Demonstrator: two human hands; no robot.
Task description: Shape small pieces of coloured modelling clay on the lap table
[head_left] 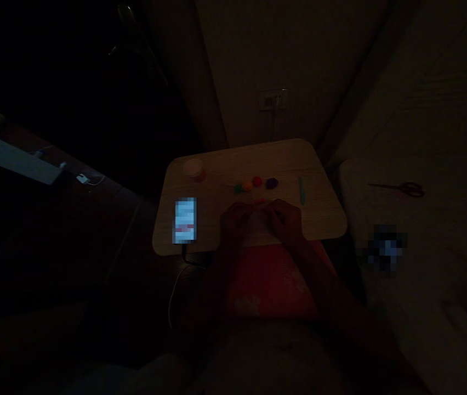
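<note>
In the dim light my left hand (235,219) and my right hand (286,217) meet over the near part of a small wooden table (212,159). Both have their fingers curled in, tips close together; what they pinch is too dark to make out. A small red-orange piece (260,201) shows right at the fingertips, and I cannot tell whether it is held or lies behind them. Just beyond sit soft-looking lumps, apparently modelling clay: a green lump (239,188), an orange lump (248,186), a red lump (257,181) and a purple lump (272,183).
A teal plastic knife (301,190) lies right of the lumps. At the table's left are a lidded tub (194,170) and a lit phone (184,220) with a cable below it. Scissors (402,188) lie on the pale surface to the right. A wall socket (273,100) is behind.
</note>
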